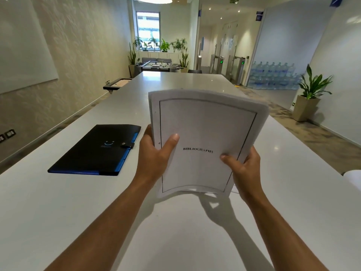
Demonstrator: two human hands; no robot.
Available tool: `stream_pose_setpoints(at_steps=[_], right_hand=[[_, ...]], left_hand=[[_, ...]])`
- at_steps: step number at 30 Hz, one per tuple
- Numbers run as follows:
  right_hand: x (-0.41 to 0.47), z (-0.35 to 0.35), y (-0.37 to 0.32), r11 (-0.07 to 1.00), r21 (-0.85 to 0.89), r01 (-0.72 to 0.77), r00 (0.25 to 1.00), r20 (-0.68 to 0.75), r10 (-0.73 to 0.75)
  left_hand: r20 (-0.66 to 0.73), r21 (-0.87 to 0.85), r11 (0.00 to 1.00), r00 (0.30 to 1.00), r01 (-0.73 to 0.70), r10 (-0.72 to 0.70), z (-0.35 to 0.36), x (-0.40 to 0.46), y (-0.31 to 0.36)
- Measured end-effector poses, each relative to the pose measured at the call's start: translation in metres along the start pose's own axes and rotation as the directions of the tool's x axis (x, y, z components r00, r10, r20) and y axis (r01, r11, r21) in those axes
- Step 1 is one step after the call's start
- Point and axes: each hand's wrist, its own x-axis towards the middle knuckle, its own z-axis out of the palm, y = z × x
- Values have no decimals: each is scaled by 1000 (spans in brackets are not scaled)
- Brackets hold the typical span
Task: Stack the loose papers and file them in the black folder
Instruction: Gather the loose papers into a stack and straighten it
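One stack of papers [205, 141], sheet count unclear, held upright above the white counter [58, 202], top sheet reading "BIBLIOGRAPHY". One black folder [95, 150], closed, flat on the counter to the left. Two hands: left hand [156, 153] and right hand [244, 169], each grip clamped on a side edge, thumbs in front.

papers [205, 133]: white, black border | folder [95, 151]: black, blue edge | table [58, 202]: white
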Motion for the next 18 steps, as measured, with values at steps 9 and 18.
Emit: stream_pose_setpoints(at_steps=[9, 18], right_hand=[[-36, 19, 38, 982, -47, -182, 983, -32, 181], [-21, 12, 39, 967, -137, -214, 976, -75, 205]], left_hand=[[-112, 43, 981, 977, 189, -184, 9, -24, -51], [-78, 143, 963, 973, 228, -219, 8, -4, -59]])
